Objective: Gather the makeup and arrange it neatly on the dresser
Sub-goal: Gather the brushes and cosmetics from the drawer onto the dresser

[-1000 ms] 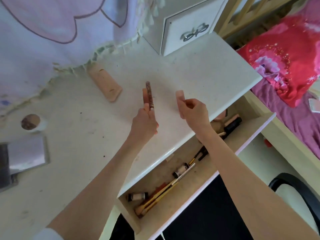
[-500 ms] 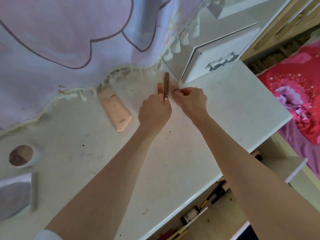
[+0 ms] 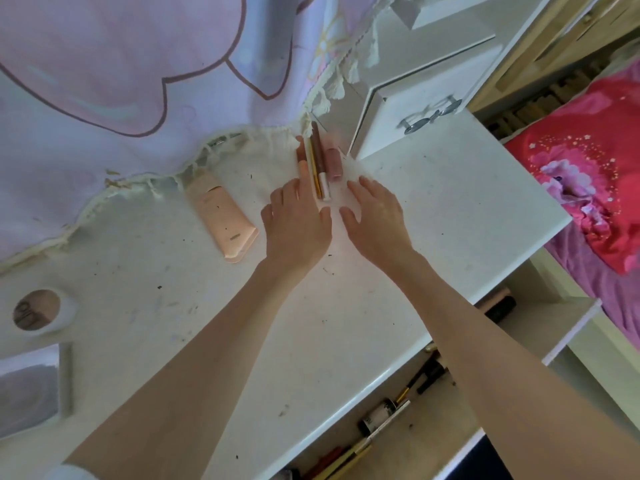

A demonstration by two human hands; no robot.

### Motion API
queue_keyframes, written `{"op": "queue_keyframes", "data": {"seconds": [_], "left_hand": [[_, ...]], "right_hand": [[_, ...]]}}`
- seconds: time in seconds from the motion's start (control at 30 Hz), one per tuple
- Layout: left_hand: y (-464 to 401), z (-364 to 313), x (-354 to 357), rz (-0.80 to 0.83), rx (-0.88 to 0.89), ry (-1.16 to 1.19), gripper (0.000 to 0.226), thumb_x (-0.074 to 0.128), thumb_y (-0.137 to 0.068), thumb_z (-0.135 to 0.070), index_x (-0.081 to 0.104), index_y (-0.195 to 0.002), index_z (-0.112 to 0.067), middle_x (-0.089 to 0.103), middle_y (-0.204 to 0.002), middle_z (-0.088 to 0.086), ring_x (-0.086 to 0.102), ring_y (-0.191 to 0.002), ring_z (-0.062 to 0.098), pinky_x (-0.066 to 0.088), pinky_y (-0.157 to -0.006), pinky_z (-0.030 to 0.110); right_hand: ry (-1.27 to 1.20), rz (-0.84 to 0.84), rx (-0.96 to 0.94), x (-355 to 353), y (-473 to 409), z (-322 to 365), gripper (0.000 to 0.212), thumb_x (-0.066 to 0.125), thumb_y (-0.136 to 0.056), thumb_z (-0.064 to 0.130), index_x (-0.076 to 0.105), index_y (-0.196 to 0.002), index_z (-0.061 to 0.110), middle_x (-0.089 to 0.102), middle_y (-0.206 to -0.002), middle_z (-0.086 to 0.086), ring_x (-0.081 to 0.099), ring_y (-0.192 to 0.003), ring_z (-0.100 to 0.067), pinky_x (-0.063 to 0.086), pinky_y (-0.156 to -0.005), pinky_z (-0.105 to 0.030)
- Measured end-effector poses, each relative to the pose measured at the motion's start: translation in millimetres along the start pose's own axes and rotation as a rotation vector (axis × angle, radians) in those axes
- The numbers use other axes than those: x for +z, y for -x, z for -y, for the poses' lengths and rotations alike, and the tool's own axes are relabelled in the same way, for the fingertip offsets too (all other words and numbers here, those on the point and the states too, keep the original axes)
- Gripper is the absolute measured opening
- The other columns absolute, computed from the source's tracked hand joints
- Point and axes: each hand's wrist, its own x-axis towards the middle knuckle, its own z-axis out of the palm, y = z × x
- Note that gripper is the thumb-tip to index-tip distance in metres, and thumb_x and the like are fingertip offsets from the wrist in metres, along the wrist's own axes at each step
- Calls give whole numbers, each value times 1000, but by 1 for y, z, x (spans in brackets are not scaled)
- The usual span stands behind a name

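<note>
Both your hands have let go since half a second ago: left hand (image 3: 298,221) and right hand (image 3: 375,216) lie flat, fingers straight, holding nothing. Just beyond them the sticks (image 3: 317,161) and small bottle (image 3: 334,163) lie side by side near the curtain (image 3: 138,64). A tube (image 3: 225,216) sits left, apart. Likely early going: the drawer (image 3: 391,420) holds more makeup.

No print on the pink tube (image 3: 223,216) is legible.
</note>
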Motion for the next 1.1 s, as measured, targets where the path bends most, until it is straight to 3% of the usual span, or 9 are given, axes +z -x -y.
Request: {"op": "queue_keyframes", "data": {"seconds": [0.23, 0.53, 0.63, 0.73, 0.8, 0.87, 0.93, 1.03, 1.1], "left_hand": [[64, 10, 4, 152, 76, -118, 57, 32, -99, -29, 9, -147, -8, 6, -155, 15, 0, -144, 29, 3, -117, 40], [185, 21, 18, 204, 225, -253, 52, 23, -99, -30, 23, -146, -10, 13, -155, 17, 8, -143, 33, 5, -115, 44], [221, 26, 24, 173, 260, -233, 53, 23, -94, -31, 40, -137, -7, 33, -147, 21, 29, -136, 39, 19, -109, 50], [258, 25, 31, 133, 293, -145, 48, 29, -92, -27, 42, -133, -7, 38, -144, 20, 31, -135, 38, 24, -110, 52], [278, 21, 35, 117, 339, -17, 42, 32, -93, -20, 44, -130, -6, 43, -140, 17, 33, -135, 34, 29, -110, 49], [289, 19, 40, 122, 384, 91, 37, 36, -93, -15, 49, -126, -5, 50, -132, 12, 42, -130, 30, 39, -105, 41], [292, 22, 48, 151, 368, 149, 33, 40, -94, -11, 52, -125, -5, 55, -124, 10, 54, -118, 23, 47, -95, 29], [290, 33, 64, 365, 207, 136, 40, 42, -96, -12, 42, -136, -11, 51, -129, 6, 52, -116, 18, 40, -93, 19], [288, 43, 76, 525, 55, 99, 43, 39, -97, -14, 35, -140, -13, 44, -136, 6, 45, -124, 19, 36, -99, 23]], "right_hand": [[136, 61, -26, 8, 72, -17, 52, 37, -99, 35, 25, -146, 19, 11, -158, -6, 4, -146, -22, 3, -118, -45], [112, 120, -45, 9, 191, -37, 54, 36, -99, 34, 20, -148, 18, 5, -158, -7, 0, -146, -21, 4, -119, -41], [26, 72, -70, 17, 230, -50, 51, 50, -96, 26, 35, -143, 14, 21, -155, -13, 19, -143, -28, 25, -115, -44], [12, 1, -113, 31, 255, -69, 29, 67, -83, 7, 65, -111, 2, 56, -127, -23, 56, -115, -39, 47, -92, -50], [123, 115, -128, 35, 260, -80, 16, 62, -86, 8, 68, -100, 5, 64, -111, -16, 61, -105, -34, 40, -100, -52], [205, 317, -116, 34, 258, -86, 24, 44, -96, 16, 63, -109, 11, 63, -112, -5, 57, -107, -25, 27, -111, -43], [237, 441, -102, 36, 248, -90, 28, 38, -98, 16, 61, -113, 14, 65, -107, -4, 58, -100, -23, 33, -105, -37], [264, 550, -100, 50, 232, -90, 34, 41, -92, 9, 57, -122, 16, 64, -110, -7, 59, -99, -26, 44, -89, -36], [318, 630, -60, 61, 224, -93, 38, 41, -91, 7, 54, -126, 16, 60, -117, -9, 55, -105, -28, 42, -94, -42]]}}
